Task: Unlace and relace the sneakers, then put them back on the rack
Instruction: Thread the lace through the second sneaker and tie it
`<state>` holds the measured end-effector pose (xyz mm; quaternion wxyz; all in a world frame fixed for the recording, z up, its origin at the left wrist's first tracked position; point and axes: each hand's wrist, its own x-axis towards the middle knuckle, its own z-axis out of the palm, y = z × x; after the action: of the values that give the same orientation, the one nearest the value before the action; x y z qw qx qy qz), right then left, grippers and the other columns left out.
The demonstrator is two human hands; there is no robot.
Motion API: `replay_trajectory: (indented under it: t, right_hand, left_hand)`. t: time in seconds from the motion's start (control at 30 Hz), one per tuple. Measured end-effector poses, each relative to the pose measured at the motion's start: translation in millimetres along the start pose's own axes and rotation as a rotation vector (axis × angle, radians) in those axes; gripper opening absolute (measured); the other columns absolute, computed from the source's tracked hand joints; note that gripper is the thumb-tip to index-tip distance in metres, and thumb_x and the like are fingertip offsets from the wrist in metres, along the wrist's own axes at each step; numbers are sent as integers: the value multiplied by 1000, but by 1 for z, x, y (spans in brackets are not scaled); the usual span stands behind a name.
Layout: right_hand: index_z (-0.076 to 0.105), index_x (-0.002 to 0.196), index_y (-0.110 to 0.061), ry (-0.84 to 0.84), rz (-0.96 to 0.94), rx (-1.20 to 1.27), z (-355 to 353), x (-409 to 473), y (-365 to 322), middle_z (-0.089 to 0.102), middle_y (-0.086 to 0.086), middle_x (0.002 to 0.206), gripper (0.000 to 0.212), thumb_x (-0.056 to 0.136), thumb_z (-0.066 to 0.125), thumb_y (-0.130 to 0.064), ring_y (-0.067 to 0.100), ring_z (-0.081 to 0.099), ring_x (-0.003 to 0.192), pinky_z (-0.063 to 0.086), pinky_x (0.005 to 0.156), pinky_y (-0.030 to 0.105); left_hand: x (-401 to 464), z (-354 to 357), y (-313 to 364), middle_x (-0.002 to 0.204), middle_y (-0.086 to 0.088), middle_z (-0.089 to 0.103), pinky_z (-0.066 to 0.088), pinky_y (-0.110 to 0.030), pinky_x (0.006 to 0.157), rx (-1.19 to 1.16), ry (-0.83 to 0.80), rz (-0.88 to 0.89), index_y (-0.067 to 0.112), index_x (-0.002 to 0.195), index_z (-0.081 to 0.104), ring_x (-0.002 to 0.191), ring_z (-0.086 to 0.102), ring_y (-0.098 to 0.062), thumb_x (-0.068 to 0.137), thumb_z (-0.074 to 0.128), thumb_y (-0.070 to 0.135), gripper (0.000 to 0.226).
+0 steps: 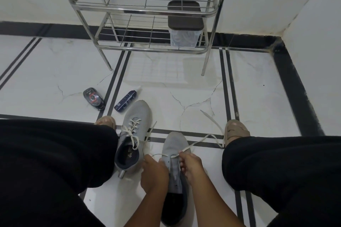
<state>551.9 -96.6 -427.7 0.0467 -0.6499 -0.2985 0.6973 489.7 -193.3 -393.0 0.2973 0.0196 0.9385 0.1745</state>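
In the head view, a grey sneaker (174, 155) is seen on the floor (193, 90) between the person's knees, toe pointing away. The left hand (154, 173) is pinched on the white lace (204, 137) at the sneaker's left side; the right hand (191, 164) is closed on the same lace near the eyelets, its loose end trailing right. A second sneaker (132, 134), laced, lies just left. The metal rack (147, 7) stands beyond.
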Motion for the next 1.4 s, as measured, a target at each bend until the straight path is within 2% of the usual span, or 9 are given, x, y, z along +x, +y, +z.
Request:
replay_trajectory:
  t: [0.1, 0.17, 0.3, 0.6, 0.73, 0.93, 1.13, 1.33, 1.4]
  right_hand:
    - [63, 84, -9, 35, -40, -56, 3, 0, 1, 52, 4, 57, 7, 90, 64, -13, 12, 41, 45, 35, 41, 21]
    - [63, 85, -10, 99, -108, -127, 6, 1, 3, 56, 5, 63, 10, 93, 60, -16, 14, 47, 51, 43, 47, 25]
    - [55, 78, -18, 237, -253, -331, 11, 6, 10, 66, 10, 82, 21, 97, 51, -26, 25, 62, 74, 56, 75, 40]
    - [45, 87, -20, 335, -251, -94, 2, 5, 5, 65, 8, 78, 17, 102, 38, -24, 27, 69, 65, 60, 71, 44]
    - [42, 102, -17, 358, -230, 23, -2, 7, 2, 65, 16, 95, 10, 104, 35, -24, 26, 70, 63, 60, 72, 43]
    - [40, 105, -14, 372, -208, 62, -3, 9, 0, 62, 22, 108, 11, 104, 33, -22, 28, 70, 63, 60, 70, 43]
    - [39, 130, -4, 314, -107, 292, -10, 5, -5, 53, 22, 115, 28, 104, 32, -14, 32, 65, 66, 54, 62, 37]
    - [54, 113, 1, 181, -50, 267, -9, 2, -15, 65, 18, 95, 19, 99, 47, -10, 26, 65, 80, 54, 70, 34]
    - [56, 98, -3, 161, -64, 255, -8, -2, -17, 60, 13, 76, 5, 95, 53, -7, 20, 58, 65, 49, 60, 30]
  left_hand:
    - [-9, 2, 2, 121, -6, 57, 44, -32, 77, 201, -93, 111, 17, 120, 45, 107, 58, -26, 89, 48, 55, 50]
    - [-9, 4, 0, 119, -4, 58, 44, -31, 78, 291, -115, 159, 16, 118, 46, 108, 58, -24, 89, 47, 54, 48]
    - [-6, 6, -4, 116, -5, 61, 47, -31, 80, 359, -103, 232, 15, 115, 48, 105, 60, -23, 95, 42, 45, 36]
    - [-1, 5, -8, 115, -9, 61, 47, -34, 83, 315, -125, 211, 12, 115, 50, 106, 60, -26, 96, 40, 42, 37]
    - [0, 5, -7, 114, -10, 62, 46, -33, 80, 325, -121, 206, 11, 112, 51, 105, 60, -28, 97, 39, 41, 36]
    - [0, 4, -6, 115, -11, 61, 46, -33, 80, 318, -130, 203, 11, 113, 51, 106, 60, -28, 98, 38, 40, 36]
    - [4, 4, -9, 116, -12, 60, 46, -35, 81, 283, -157, 179, 11, 114, 51, 105, 59, -29, 96, 38, 44, 40]
    - [1, 4, -6, 113, -6, 60, 44, -32, 76, 241, -141, 163, 16, 113, 49, 103, 60, -25, 90, 43, 55, 46]
    - [-1, 0, -3, 108, -5, 59, 43, -32, 71, 176, -58, 207, 17, 107, 47, 98, 61, -24, 92, 44, 51, 38]
